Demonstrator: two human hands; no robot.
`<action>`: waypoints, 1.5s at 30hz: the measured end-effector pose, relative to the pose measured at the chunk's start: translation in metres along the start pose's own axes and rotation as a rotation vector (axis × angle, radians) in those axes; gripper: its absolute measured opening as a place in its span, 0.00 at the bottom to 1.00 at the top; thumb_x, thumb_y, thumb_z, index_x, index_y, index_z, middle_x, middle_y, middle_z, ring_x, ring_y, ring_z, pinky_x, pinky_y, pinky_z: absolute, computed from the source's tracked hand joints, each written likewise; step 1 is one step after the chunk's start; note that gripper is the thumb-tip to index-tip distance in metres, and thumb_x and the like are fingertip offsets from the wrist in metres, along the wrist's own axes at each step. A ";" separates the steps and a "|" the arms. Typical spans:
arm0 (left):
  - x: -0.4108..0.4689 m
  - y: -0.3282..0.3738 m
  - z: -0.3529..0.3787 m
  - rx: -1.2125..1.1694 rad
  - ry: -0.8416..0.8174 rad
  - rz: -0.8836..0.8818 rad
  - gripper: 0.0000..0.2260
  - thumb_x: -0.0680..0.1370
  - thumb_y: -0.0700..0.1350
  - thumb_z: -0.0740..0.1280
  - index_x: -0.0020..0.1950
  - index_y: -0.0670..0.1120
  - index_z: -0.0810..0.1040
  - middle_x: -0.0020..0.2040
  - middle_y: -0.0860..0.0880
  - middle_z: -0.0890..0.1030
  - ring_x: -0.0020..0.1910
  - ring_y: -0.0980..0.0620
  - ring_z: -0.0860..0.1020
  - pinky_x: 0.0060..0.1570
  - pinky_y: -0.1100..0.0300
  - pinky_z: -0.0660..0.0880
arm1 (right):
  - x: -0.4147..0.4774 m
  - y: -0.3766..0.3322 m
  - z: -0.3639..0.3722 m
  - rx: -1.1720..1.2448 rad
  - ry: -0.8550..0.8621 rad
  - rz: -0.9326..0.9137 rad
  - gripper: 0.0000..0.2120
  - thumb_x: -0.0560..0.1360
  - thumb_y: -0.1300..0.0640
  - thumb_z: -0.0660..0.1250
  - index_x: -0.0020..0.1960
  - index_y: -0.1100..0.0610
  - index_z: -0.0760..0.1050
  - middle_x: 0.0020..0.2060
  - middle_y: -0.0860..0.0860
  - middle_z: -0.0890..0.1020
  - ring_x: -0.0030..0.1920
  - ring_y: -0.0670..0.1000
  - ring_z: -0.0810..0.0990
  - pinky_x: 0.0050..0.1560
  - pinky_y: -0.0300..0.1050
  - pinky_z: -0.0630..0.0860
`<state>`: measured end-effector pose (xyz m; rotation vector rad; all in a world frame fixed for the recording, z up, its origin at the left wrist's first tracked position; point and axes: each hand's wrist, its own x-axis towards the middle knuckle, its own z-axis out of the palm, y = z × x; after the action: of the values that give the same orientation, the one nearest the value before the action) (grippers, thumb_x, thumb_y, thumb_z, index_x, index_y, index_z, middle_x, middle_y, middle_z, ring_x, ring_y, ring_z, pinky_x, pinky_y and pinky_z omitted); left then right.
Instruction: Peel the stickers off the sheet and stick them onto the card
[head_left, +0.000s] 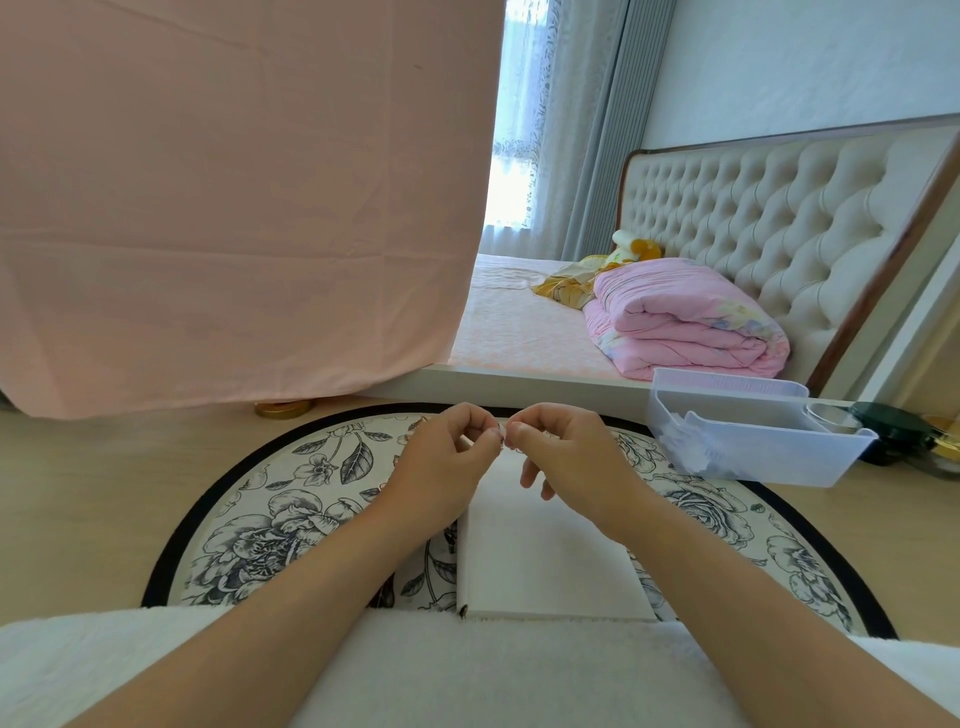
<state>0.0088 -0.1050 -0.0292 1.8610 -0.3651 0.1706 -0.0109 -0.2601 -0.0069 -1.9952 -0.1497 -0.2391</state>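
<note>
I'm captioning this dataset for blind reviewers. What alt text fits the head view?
Left hand and right hand meet fingertip to fingertip, pinching a tiny item, probably a sticker, above a white card lying on a round floral mat. A clear plastic bin sits to the right; a folded pink quilt lies on the bed behind.

Tiny item (502, 437) at the fingertips (512, 428), too small to identify.
</note>
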 end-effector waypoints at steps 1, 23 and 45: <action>-0.001 0.001 0.000 -0.005 -0.015 -0.005 0.07 0.80 0.45 0.66 0.42 0.51 0.78 0.44 0.36 0.81 0.36 0.49 0.73 0.37 0.55 0.70 | 0.000 0.000 -0.001 0.019 0.004 -0.007 0.05 0.78 0.57 0.68 0.46 0.55 0.83 0.40 0.48 0.83 0.31 0.47 0.80 0.29 0.44 0.75; -0.002 0.022 0.017 0.040 -0.011 -0.034 0.05 0.78 0.48 0.69 0.44 0.50 0.82 0.42 0.50 0.85 0.39 0.51 0.81 0.42 0.58 0.76 | -0.004 0.005 -0.031 0.051 0.015 0.035 0.06 0.78 0.57 0.69 0.44 0.55 0.82 0.33 0.46 0.83 0.31 0.46 0.80 0.28 0.41 0.75; 0.034 0.035 0.084 0.159 -0.213 -0.085 0.10 0.78 0.43 0.63 0.38 0.50 0.77 0.37 0.42 0.81 0.33 0.51 0.72 0.36 0.55 0.69 | 0.024 0.048 -0.186 -0.771 0.362 0.062 0.07 0.76 0.53 0.70 0.53 0.48 0.83 0.43 0.42 0.83 0.50 0.50 0.82 0.44 0.42 0.71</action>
<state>0.0234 -0.2000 -0.0142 2.0547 -0.4278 -0.0586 0.0039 -0.4494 0.0325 -2.6630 0.2791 -0.6920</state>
